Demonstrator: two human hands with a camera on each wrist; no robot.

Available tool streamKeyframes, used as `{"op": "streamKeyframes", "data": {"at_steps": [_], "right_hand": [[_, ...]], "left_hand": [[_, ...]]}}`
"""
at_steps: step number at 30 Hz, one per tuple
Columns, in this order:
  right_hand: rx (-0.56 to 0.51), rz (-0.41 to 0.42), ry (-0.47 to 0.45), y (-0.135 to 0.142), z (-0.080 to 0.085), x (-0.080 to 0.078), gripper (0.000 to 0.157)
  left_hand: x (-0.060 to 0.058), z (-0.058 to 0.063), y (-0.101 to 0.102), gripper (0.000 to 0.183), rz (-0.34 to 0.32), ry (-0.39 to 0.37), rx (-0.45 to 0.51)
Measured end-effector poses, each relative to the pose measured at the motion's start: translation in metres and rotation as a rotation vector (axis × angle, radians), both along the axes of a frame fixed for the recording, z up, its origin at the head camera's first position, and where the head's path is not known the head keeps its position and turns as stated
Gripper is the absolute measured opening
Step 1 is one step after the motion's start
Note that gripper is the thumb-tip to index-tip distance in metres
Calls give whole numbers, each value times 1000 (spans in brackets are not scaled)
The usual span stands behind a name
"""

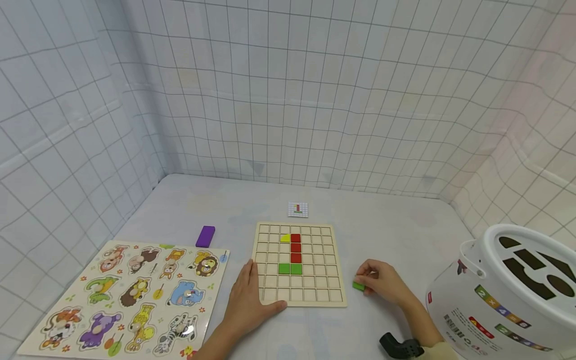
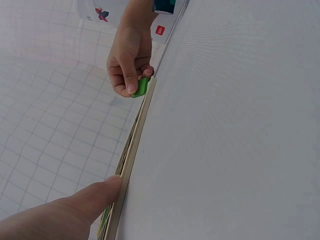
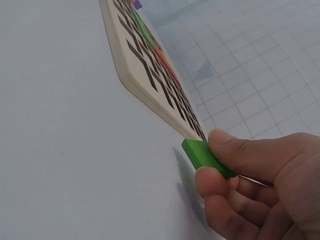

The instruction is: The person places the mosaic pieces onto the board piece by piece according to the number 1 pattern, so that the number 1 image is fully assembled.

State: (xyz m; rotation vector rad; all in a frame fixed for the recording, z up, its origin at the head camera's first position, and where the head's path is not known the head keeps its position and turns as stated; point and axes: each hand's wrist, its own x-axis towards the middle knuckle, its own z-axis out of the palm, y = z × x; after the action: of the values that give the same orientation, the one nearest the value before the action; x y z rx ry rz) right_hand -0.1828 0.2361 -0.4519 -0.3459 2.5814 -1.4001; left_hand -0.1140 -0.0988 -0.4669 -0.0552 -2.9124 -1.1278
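Observation:
A wooden grid board (image 1: pixel 321 282) lies flat in the middle of the table. On it stand three red squares (image 1: pixel 295 247) in a column, a yellow piece (image 1: pixel 285 238) left of the top one, and two green squares (image 1: pixel 290 269) side by side below. My left hand (image 1: pixel 249 297) rests at the board's lower left corner, thumb along the front edge, fingers along the left side. To the right of the board, my right hand (image 1: pixel 382 282) pinches a green tile (image 3: pixel 205 159) between thumb and fingers, close above the table in the right wrist view.
Behind the board lies a small pattern card (image 1: pixel 298 209). An animal puzzle board (image 1: pixel 153 290) covers the left side, with a purple block (image 1: pixel 205 236) at its back edge. A white lidded bucket (image 1: pixel 477 300) stands at the right, beside the right forearm.

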Motion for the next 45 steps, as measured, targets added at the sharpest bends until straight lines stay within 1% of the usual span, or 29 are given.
{"op": "streamKeyframes", "data": {"at_steps": [7,14,24,28,34,39,45], "right_hand": [[-4,24,19,-11,3,-6,14],[-15,56,18,-22,7,-10,13],[-29,85,13,-36,11,-13,12],[-48,89,6,-42,11,-15,12],[-42,102,32,-53,10,-18,11],[-48,106,35,-61,10,-19,11],[-82,120,44,-69,8,-21,13]], "left_hand": [[0,-1,0,124,2,5,6],[-1,-3,0,124,-2,3,6],[0,-1,0,124,0,1,7],[0,-1,0,123,0,-1,4],[0,0,0,124,2,-5,10],[0,1,0,124,4,-13,12],[0,1,1,124,8,-9,10]]}}
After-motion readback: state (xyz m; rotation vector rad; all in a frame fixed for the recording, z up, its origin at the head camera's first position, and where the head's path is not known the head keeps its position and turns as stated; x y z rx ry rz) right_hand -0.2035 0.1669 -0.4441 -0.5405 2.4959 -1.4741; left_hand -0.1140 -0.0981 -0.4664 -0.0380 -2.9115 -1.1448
